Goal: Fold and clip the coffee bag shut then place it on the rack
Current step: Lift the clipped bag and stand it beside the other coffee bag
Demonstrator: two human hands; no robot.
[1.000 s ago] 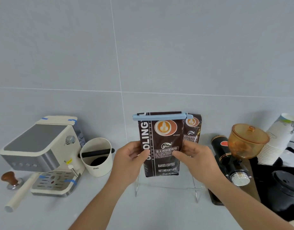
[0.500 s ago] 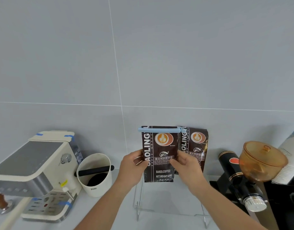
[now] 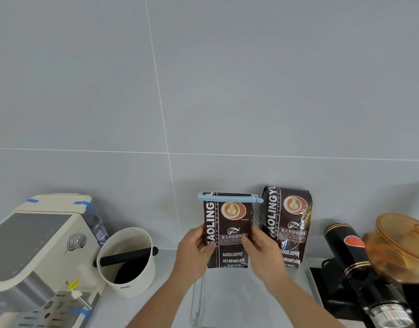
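Both hands, left hand (image 3: 194,250) and right hand (image 3: 262,253), pinch the clipped coffee bag (image 3: 228,233) upright above the clear rack (image 3: 199,301). Best to lower it level beside the second bag (image 3: 286,226), letting go only once seated.

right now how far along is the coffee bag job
Done: the coffee bag has its top folded over and the blue clip sits across the fold. In hand: the left hand and right hand each hold a side of the bag, upright above the clear rack. Left: setting it down on the rack beside the second bag and letting go.
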